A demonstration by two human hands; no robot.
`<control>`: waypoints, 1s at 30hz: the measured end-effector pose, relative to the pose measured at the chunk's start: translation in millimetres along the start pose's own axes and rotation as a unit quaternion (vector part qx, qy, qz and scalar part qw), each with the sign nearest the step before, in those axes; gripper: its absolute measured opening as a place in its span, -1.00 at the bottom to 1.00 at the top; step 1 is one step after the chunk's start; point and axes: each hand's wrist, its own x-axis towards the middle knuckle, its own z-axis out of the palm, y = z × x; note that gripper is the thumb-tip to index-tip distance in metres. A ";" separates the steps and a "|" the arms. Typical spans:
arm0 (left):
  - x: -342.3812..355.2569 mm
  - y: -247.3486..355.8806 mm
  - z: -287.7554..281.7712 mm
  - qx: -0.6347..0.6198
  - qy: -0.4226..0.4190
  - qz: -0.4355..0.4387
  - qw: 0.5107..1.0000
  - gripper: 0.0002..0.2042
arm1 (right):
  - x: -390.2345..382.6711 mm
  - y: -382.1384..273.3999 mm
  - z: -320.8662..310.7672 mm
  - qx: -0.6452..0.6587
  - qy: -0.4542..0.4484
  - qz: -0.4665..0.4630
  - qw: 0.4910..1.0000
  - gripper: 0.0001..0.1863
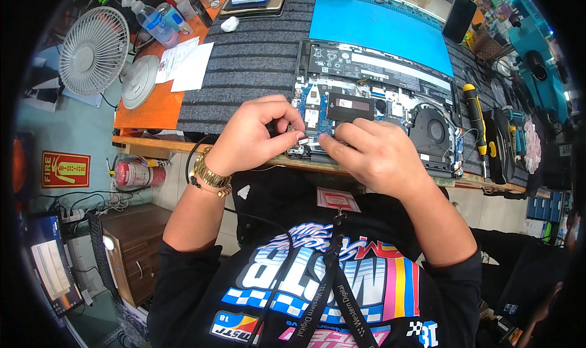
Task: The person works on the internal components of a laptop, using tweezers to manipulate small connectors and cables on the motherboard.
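An opened laptop base (378,73) lies on the bench, showing its battery (403,73), blue circuit board (311,116) and fan (434,128). At the board's lower left corner, my left hand (259,134) is closed, thumb and forefinger on a small dark part with a white patch (303,140), too small to name. My right hand (366,149) is closed over the front of the board, fingertips bent down beside that part; whatever they grip is hidden. A thin black cable (194,148) runs behind my left wrist.
A blue mat (378,18) lies behind the laptop on a grey striped mat (241,55). Screwdrivers, including a yellow-black one (475,119), lie at right. A white fan (91,52), papers (189,73) and bottles stand or lie at left. Two dark phones (459,18) are at the back.
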 end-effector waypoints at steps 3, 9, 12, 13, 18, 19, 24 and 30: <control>-0.7 0.7 -1.1 0.000 -0.004 -0.008 1.000 -0.92 | 1.7 1.6 0.1 -0.003 0.000 -0.009 1.000 -0.58; -1.0 -0.5 -1.3 -0.010 -0.005 -0.008 1.000 -0.93 | 1.5 0.3 -1.0 -0.008 -0.001 -0.013 1.000 -0.63; -1.0 -1.2 -0.3 -0.017 -0.003 -0.007 1.000 -0.93 | 1.7 -0.4 -3.7 -0.004 -0.008 -0.016 1.000 -0.61; -1.1 -1.2 -0.3 -0.018 -0.004 -0.008 1.000 -0.93 | 1.9 -0.6 -4.8 -0.005 -0.012 -0.017 1.000 -0.61; 0.6 0.1 -0.1 -0.019 0.008 -0.001 1.000 -0.92 | 4.7 0.2 -6.8 0.003 -0.019 -0.019 1.000 -0.61; 0.7 0.5 0.1 -0.017 0.009 0.000 1.000 -0.92 | 5.3 0.6 -6.7 0.006 -0.019 -0.020 1.000 -0.61; 0.3 0.9 0.0 -0.008 0.010 0.011 1.000 -0.91 | 7.7 3.9 -5.8 0.020 -0.026 -0.016 0.999 -0.66; 0.2 -2.0 -1.7 -0.007 -0.004 0.019 1.000 -0.93 | 10.0 6.7 -7.2 0.023 -0.041 -0.022 0.999 -0.70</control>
